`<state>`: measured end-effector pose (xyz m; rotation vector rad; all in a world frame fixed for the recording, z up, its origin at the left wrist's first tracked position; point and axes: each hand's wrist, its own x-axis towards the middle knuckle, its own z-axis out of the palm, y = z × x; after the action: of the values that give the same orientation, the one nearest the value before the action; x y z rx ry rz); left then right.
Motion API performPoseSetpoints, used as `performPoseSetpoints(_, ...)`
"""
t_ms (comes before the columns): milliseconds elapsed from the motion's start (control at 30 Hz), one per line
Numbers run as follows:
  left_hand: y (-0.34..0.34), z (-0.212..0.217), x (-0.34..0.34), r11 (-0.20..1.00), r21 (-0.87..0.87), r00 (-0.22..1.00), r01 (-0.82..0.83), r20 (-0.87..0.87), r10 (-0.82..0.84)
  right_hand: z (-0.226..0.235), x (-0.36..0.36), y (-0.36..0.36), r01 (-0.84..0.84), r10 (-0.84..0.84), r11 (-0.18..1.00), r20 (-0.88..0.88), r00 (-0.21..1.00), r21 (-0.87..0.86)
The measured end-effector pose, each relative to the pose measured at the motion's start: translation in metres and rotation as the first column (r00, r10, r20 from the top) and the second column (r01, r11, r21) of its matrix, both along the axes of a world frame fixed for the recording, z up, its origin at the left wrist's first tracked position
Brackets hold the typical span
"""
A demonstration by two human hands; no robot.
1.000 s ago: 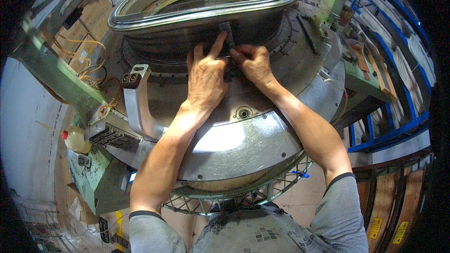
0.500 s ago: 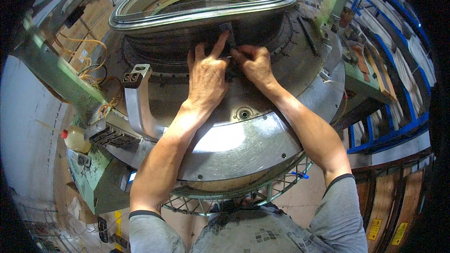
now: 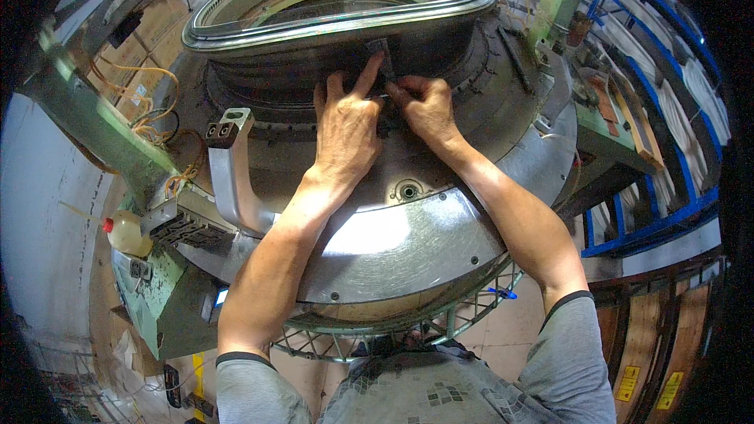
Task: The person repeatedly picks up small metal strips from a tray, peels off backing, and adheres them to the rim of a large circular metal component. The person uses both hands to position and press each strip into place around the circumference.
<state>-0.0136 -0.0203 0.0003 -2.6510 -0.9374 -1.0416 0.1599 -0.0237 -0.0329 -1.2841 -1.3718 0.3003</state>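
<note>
Both my hands work at the side wall of the round cylinder (image 3: 275, 74) of a large circular metal machine that looks like a knitting machine. My left hand (image 3: 348, 129) rests there with its fingers spread; its index finger stretches up and touches a small dark flat piece (image 3: 378, 46) against the wall. Close beside it on the right, my right hand (image 3: 429, 110) is closed in a pinch at the lower end of that piece. What lies between its fingertips is too small and shaded to name. A thin pale sliver shows between the two hands; my left thumb is mostly hidden.
A polished ring plate (image 3: 408, 255) curves below my forearms. An upright metal bracket (image 3: 236, 173) stands left of my left arm. Green posts (image 3: 102, 129) flank the machine. A yellowish bottle with a red cap (image 3: 128, 234) sits at left, and a blue rack (image 3: 667, 216) at right.
</note>
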Motion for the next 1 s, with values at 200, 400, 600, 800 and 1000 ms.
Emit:
performPoseSetpoints(200, 0.0019, -0.0001, -0.0008, 1.0, -0.001, 1.0, -0.009, -0.023, 0.009, 0.0011, -0.0022, -0.0021, 0.003, -0.003, 1.0, -0.011, 1.0, 0.012)
performPoseSetpoints(400, 0.0008, -0.0003, 0.0, 1.0, -0.009, 1.0, 0.013, 0.009, -0.013, 0.0016, -0.0015, -0.0007, 0.02, -0.02, 1.0, -0.011, 1.0, -0.014)
performPoseSetpoints(600, 0.0013, 0.0015, -0.0004, 1.0, -0.023, 1.0, 0.011, -0.022, -0.012, 0.0038, 0.0003, -0.0018, 0.028, -0.031, 0.996, -0.035, 0.999, -0.08)
performPoseSetpoints(800, 0.0023, 0.0009, -0.0001, 1.0, -0.001, 1.0, 0.019, -0.017, -0.019, 0.0039, -0.0022, -0.001, 0.053, -0.055, 0.997, -0.029, 0.998, -0.056)
performPoseSetpoints(1000, 0.0042, -0.0001, 0.0013, 0.999, 0.037, 1.0, 0.008, -0.028, -0.007, 0.0068, -0.0051, -0.005, 0.085, -0.085, 0.996, 0.014, 0.996, -0.029)
